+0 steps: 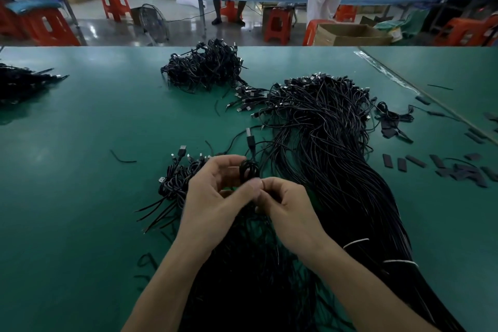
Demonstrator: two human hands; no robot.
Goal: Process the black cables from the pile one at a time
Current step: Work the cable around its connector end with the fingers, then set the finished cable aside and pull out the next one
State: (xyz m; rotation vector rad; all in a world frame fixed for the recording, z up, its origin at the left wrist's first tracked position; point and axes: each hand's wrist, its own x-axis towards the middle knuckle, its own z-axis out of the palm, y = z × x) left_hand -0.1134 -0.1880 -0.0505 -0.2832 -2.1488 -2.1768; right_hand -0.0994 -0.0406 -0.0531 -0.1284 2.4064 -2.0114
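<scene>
Head view: green table (80,143) from above, both hands low in the middle.
Left hand (215,191): fingers curled round a coiled cable (249,170), held just above the table.
Right hand (288,207): thumb and forefinger pinched on the coil's lower edge, touching the left thumb.
Coiled cable: wound into a small tight loop between the two hands, USB plug (250,140) sticking up from it.
Loose pile (323,143): long black cables fanned out right of the hands, plugs at the far end.
Near heap (175,178): coiled bundles just left of the left hand.
Far heap (204,70): more coiled bundles, well apart.
Black strips (458,167): scattered at right.
</scene>
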